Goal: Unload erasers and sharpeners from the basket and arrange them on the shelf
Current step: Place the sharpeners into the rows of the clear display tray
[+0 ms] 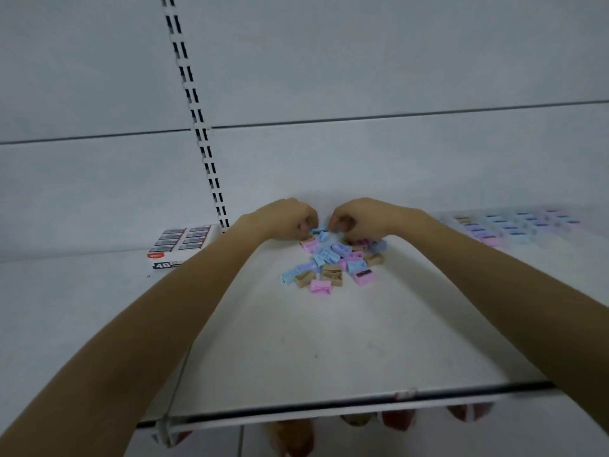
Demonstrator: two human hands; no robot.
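Noted: left forearm (164,311) and right forearm (501,291) bare along whole visible length; left hand (290,219), right hand (362,219) likewise bare.

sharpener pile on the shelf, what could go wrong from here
1. The left hand and right hand pick at the far side of the loose sharpener pile, which lies between the wrists; a wrist drawing back could scatter it.
2. The right forearm passes close to the arranged rows and might knock them askew.
3. Scattered pieces could slide off the front of the shelf.
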